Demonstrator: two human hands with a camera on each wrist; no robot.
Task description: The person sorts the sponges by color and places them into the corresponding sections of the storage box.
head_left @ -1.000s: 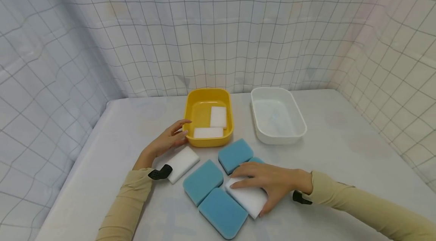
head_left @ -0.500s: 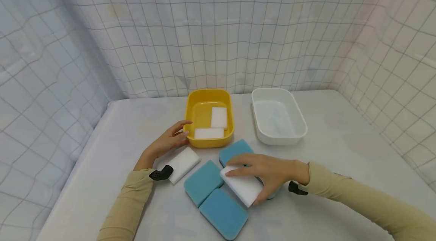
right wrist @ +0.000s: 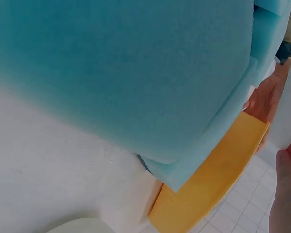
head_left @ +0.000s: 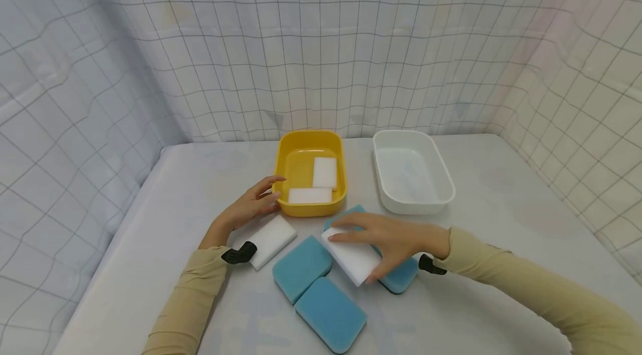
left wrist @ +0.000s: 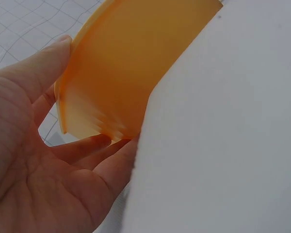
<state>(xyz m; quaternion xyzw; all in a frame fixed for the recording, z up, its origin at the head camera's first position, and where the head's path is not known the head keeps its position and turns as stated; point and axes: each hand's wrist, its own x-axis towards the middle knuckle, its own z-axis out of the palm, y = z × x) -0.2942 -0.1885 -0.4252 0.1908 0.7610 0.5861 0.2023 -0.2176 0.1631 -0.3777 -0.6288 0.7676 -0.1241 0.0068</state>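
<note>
My right hand grips a white sponge by its edges, thumb on the near side and fingers on the far side. The sponge is tilted above the blue sponges. One blue sponge shows partly under this hand, and another is mostly hidden behind it. At the yellow tub, my left hand holds the left rim, with fingers against the outer wall in the left wrist view. Two white sponges lie in the tub, one flat at the front and one behind it.
A loose white sponge lies beside the left wrist. Two blue sponges, one behind the other, rest near the front. A white tub stands right of the yellow one. Gridded cloth encloses the table's back and sides.
My right hand has lifted the white sponge off the table and carried it up and left, uncovering a blue sponge beneath. The left hand stays at the yellow tub.
</note>
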